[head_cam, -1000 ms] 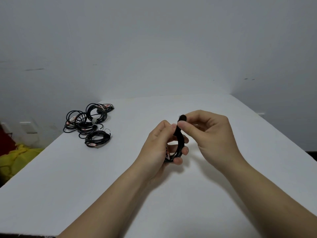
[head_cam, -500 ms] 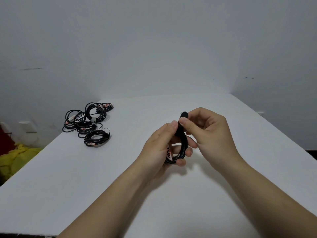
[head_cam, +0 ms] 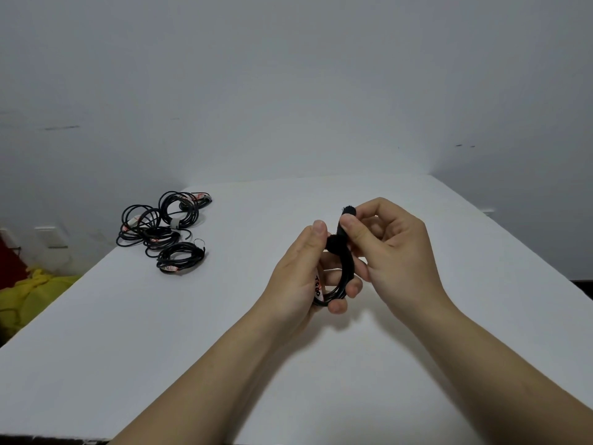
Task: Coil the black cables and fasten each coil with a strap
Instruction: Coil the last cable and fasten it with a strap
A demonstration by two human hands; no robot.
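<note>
My left hand (head_cam: 296, 277) grips a small coil of black cable (head_cam: 341, 285) above the middle of the white table (head_cam: 224, 316); a white label with red print shows on the coil by my palm. A black strap (head_cam: 340, 234) wraps the top of the coil. My right hand (head_cam: 390, 252) pinches the strap's free end between thumb and forefinger, just above the coil. Part of the coil is hidden behind my fingers.
A pile of several black cable coils (head_cam: 160, 224) with white labels lies at the table's far left; the nearest coil (head_cam: 180, 256) sits a little apart. Yellow cloth (head_cam: 35, 293) lies on the floor beyond the left edge. A grey wall stands behind.
Both hands have lifted slightly and drawn closer. My right hand has pulled the strap end up and over the coil's top, and the strap now sits bunched around the cable.
</note>
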